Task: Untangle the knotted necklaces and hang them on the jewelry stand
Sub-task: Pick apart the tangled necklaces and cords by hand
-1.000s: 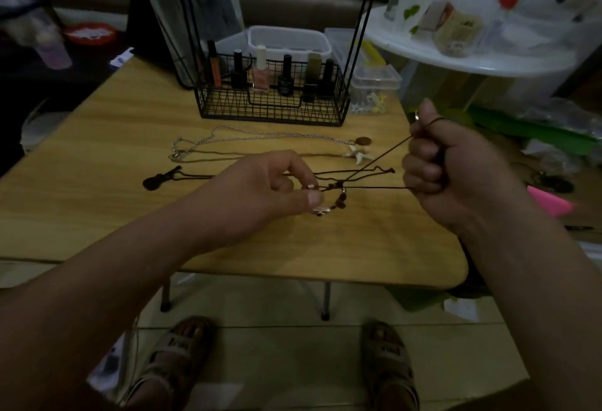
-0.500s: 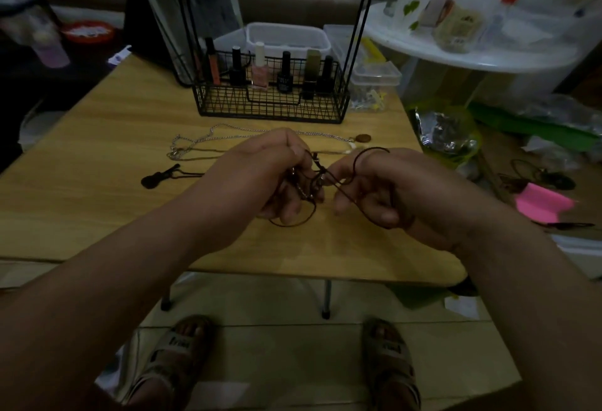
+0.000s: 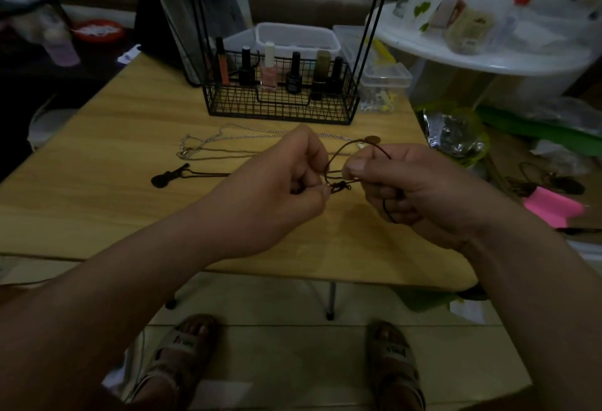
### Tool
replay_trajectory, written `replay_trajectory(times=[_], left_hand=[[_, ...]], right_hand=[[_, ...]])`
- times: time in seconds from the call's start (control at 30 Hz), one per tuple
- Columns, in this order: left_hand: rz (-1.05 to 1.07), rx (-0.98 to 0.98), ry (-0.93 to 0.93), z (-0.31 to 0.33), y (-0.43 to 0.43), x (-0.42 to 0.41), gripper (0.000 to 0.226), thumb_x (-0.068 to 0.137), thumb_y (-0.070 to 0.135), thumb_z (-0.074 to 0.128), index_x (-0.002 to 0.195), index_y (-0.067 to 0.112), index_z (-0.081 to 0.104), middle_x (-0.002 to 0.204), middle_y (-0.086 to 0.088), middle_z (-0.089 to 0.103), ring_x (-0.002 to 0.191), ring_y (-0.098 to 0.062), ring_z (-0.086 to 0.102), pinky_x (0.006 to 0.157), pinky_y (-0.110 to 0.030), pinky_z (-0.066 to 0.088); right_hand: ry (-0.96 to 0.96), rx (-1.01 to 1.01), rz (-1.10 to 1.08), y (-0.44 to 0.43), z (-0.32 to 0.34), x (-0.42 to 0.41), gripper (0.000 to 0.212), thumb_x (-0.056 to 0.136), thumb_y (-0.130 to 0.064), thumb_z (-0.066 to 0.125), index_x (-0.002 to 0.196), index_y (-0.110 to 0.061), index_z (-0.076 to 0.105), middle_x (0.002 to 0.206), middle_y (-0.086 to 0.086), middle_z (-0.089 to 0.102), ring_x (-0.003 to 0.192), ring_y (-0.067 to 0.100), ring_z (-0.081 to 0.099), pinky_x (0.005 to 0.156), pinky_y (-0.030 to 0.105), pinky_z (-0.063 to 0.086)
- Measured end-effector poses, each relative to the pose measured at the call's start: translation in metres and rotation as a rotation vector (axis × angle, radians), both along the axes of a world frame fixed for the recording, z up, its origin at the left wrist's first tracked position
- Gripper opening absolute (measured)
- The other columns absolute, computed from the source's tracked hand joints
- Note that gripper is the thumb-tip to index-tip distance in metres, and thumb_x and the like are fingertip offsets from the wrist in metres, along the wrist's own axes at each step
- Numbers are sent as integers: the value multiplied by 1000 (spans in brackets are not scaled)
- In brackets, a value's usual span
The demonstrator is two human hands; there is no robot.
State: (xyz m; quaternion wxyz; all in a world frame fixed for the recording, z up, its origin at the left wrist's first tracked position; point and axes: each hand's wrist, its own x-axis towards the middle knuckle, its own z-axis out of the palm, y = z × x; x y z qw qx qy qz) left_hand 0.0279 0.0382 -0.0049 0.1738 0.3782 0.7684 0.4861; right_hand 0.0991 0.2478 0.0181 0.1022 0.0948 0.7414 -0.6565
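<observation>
Where the dark cord necklace (image 3: 337,153) is: strung between my operator's two hands, over the near middle of the wooden table (image 3: 97,156). I cannot tell whether any of it touches the wood.
Left hand (image 3: 286,182): fingers curled in, thumb and forefinger tips pinching the cord at a small dark knotted cluster (image 3: 340,187).
Right hand (image 3: 413,189): also curled, with the thumb pressing the cord against the forefinger. I see one strand running down across the folded fingers.
Cord shape: a loop arcs up between the hands, and two strands cross the narrow gap beneath it.
Silver chain necklace (image 3: 228,135): flat on the table beyond the hands, between them and the stand. Its right part passes behind the left hand.
Guitar pendant (image 3: 167,177): black, lying on the table to the left of the left hand. Its thin cord runs right and is hidden behind that hand.
Round brown pendant (image 3: 373,140): on the table just beyond the right thumb.
Jewelry stand (image 3: 280,107): a black wire basket at the far side of the table, with thin black rods rising out of my view.
Nail polish bottles (image 3: 268,68): upright in a row inside the basket.
Around: clear plastic boxes (image 3: 296,35) behind the stand, a cluttered white round table (image 3: 472,58) to the right, and sandalled feet (image 3: 182,345) on the floor below.
</observation>
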Motion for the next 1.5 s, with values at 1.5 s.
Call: replay_trajectory(times=[1.5], left_hand=[[73,125,-201,3,-2,-4,17,99,15,65,91,4,56,69,-2,70,51,-23,60,49,-23,41]], right_hand=[[339,189,-158,-35,-8,9,9,95,-28,69,99,-22,75,94,-2,76,86,9,71,69,19,54]])
